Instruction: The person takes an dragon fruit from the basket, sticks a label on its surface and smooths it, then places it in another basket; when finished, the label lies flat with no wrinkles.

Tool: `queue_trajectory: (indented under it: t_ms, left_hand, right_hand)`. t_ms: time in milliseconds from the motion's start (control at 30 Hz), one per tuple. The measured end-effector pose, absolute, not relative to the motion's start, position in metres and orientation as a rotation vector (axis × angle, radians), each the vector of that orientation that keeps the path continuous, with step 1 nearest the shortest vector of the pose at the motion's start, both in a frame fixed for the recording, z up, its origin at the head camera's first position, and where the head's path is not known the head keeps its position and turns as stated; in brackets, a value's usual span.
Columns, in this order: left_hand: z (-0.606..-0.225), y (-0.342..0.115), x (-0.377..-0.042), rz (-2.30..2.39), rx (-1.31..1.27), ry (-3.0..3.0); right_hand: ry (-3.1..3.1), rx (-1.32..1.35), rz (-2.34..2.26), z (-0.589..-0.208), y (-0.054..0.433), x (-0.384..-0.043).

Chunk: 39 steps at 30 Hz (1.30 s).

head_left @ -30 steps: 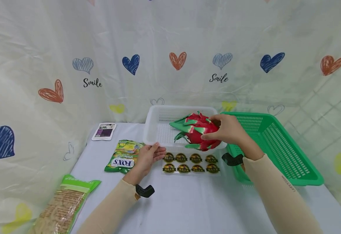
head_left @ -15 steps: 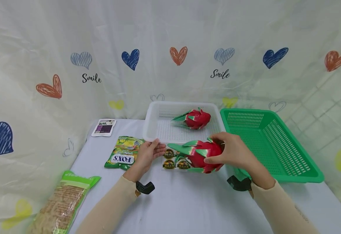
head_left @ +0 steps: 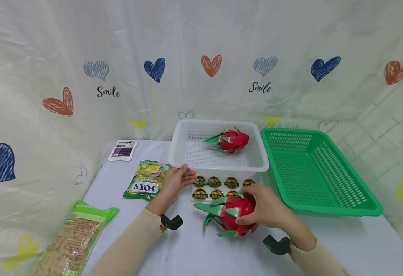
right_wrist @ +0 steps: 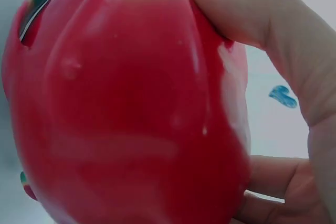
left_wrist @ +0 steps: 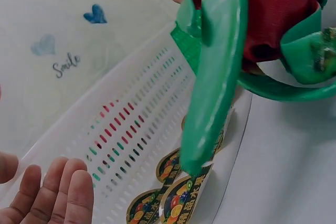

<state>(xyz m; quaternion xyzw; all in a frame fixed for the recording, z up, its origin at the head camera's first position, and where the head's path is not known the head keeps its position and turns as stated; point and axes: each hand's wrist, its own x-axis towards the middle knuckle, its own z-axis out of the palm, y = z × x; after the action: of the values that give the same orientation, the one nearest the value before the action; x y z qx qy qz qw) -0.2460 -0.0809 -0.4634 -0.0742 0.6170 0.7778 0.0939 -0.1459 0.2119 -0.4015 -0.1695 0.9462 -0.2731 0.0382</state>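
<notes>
A red dragon fruit with green leaf tips (head_left: 234, 216) is over the table in front of the sticker sheet (head_left: 215, 184). My right hand (head_left: 265, 205) grips it from the right, and the right wrist view shows the thumb (right_wrist: 236, 17) against its red skin. Behind it, a second, smaller-looking dragon fruit (head_left: 234, 140) lies in the white basket (head_left: 218, 168). My left hand (head_left: 174, 182) rests at that basket's front left corner, thumb at the rim. Its fingers (left_wrist: 79, 198) extend loosely beside the perforated wall in the left wrist view, holding nothing.
To the right of the white basket stands a green basket (head_left: 326, 210). A green and yellow FOX'S candy bag (head_left: 146, 182) lies left of my left hand. Farther left are a small white and purple packet (head_left: 123, 150) and a long brown bag (head_left: 71, 241) with green ends.
My right hand has carried the dragon fruit from over the white basket toward the front of the table, uncovering the other fruit and the sticker sheet. My left hand has stayed at the basket corner.
</notes>
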Motion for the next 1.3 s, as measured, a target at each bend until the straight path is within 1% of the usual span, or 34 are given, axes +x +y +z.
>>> queue_trajectory:
  t_ms: [333,533,1000,1133,1300]
  left_hand:
    - [-0.462,-0.082,-0.246,2.298,-0.224,1.841]
    - [-0.462,-0.081,-0.246,2.303,-0.234,1.839]
    - [-0.464,-0.081,-0.247,2.331,-0.225,1.808]
    - [-0.464,-0.081,-0.246,2.329,-0.224,1.812]
    - [-0.470,-0.083,-0.247,2.237,-0.184,1.967]
  right_hand:
    - [2.917,-0.513,-0.720,-0.404,0.200,-0.129]
    - [2.923,-0.497,-0.684,-0.405,0.194,-0.124]
    - [2.807,-0.554,-0.677,-0.409,0.200,-0.113]
    - [2.782,-0.530,-0.692,-0.410,0.203,-0.111]
    - [2.791,-0.541,-0.732,-0.411,0.209,-0.111]
